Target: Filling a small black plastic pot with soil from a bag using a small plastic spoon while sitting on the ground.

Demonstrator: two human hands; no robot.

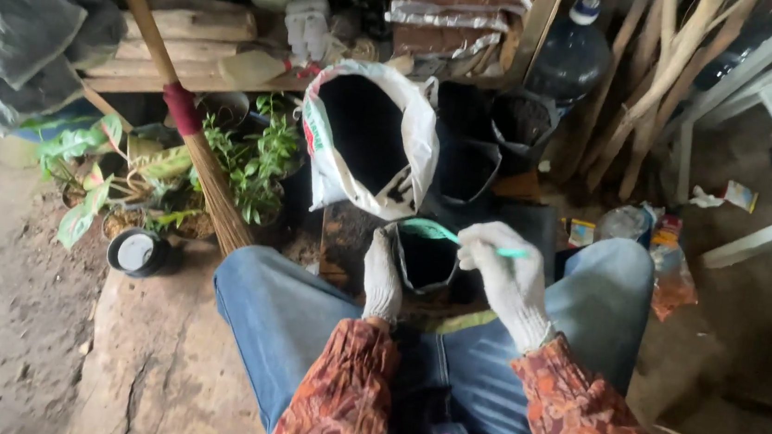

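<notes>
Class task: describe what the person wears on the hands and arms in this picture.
The left hand and the right hand each wear a whitish knitted work glove with a ribbed cuff. Both arms are covered by long sleeves in a busy rust-red and brown pattern.

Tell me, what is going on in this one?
A person in jeans and white gloves sits on the ground among potted plants. The left hand grips the rim of a small black planting bag held between the knees. The right hand holds a thin green tool over the bag's open mouth. Just ahead stands an open white sack of dark soil, with more black bags beside it and a broom leaning to the left.
</notes>
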